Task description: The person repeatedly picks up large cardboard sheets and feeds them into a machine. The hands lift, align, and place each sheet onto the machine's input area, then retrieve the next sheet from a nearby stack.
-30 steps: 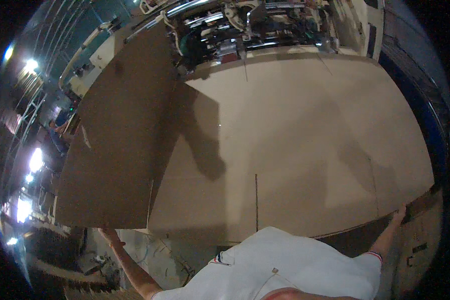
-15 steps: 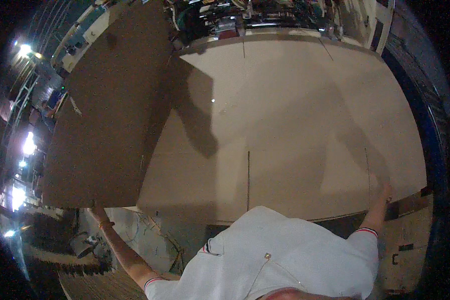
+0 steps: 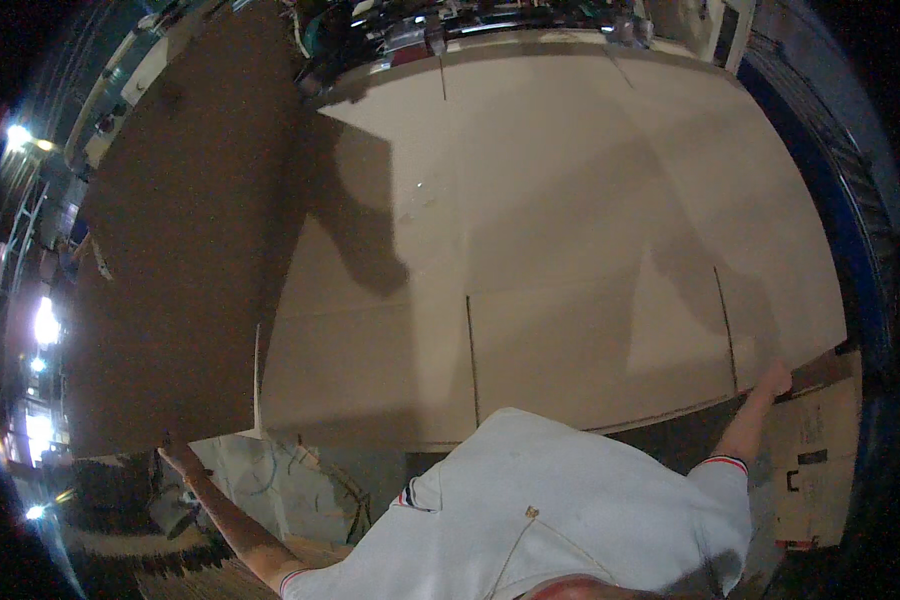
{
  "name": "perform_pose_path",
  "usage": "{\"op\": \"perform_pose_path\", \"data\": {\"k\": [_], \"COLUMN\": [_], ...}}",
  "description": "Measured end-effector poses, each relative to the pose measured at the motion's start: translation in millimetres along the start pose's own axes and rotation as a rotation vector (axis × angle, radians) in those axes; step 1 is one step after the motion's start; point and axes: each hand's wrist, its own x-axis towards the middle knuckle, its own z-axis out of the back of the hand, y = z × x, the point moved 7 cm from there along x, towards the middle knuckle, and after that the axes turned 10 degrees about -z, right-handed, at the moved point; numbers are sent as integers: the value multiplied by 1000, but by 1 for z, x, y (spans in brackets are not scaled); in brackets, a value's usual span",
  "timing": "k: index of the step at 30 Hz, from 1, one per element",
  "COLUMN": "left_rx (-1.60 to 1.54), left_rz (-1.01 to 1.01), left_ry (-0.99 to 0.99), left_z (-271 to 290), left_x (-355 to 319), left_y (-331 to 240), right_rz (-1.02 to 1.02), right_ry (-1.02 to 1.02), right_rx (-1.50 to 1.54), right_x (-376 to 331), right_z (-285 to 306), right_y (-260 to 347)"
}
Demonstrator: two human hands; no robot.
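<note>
A very large flat sheet of tan cardboard (image 3: 570, 230), cut with slots and creased into panels, lies spread out in front of me. Its left panel (image 3: 170, 260) is folded upward and looks darker. My left hand (image 3: 178, 460) grips the lower corner of that raised panel. Far out to the right, my right hand (image 3: 773, 380) holds the sheet's near edge close to its right corner. My white shirt (image 3: 560, 510) fills the lower middle of the view.
Machinery with rollers (image 3: 440, 30) runs along the sheet's far edge. A smaller cardboard piece with dark marks (image 3: 815, 450) lies at the lower right. A blue rail (image 3: 850, 230) curves along the right side. Stacked corrugated board (image 3: 160, 570) sits at lower left, with bright lamps (image 3: 45, 320) beyond.
The sheet has come closer and fills more of the view. The left panel has swung further up, and both my arms have stretched wider along the near edge.
</note>
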Motion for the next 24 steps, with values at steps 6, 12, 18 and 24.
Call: {"op": "perform_pose_path", "data": {"k": [6,12,18,24], "left_rx": [9,-327,-193,-186], "left_rz": [41,99,-86,-258], "left_ry": [1,-312,-384,-441], "left_z": [33,-26,-38,-41], "left_x": [21,20,16,5], "left_y": [11,4,-59,-89], "right_rz": [-812,-533,-410,-262], "right_ry": [995,836,551,132], "right_rx": [1454,1638,1653,1460], "right_x": [45,84,-25,-80], "right_z": [-34,0,143,215], "right_y": [-3,-2,41,12]}}
